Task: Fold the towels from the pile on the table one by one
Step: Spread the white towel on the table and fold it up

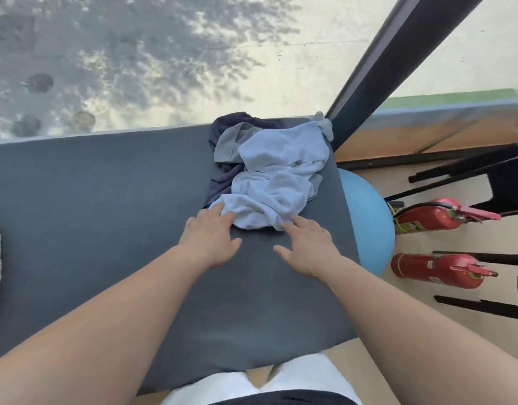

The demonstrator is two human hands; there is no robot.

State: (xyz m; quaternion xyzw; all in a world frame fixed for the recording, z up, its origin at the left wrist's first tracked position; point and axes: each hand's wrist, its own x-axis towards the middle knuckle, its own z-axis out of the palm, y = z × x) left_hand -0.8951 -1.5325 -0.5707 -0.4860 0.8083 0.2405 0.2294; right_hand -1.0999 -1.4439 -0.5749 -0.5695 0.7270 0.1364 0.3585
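Dark grey table [91, 214] against big window [164, 68], dappled sunlit pavement outside; black frame post [398, 68]; tan floor [421, 242] with blue ball [366, 217], red fire extinguisher [424, 219], second extinguisher [433, 270], black stool [509, 185]

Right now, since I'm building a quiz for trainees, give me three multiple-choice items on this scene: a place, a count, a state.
1. Where on the table is the towel pile? A. near left corner B. far right part C. hanging off the front edge
2. How many red fire extinguishers are on the floor? A. one B. two C. four
3. The light blue towel on top is A. crumpled B. folded square C. rolled up

B, the pile sits by the far right edge; B, two show beside the blue ball; A, it is bunched and creased.
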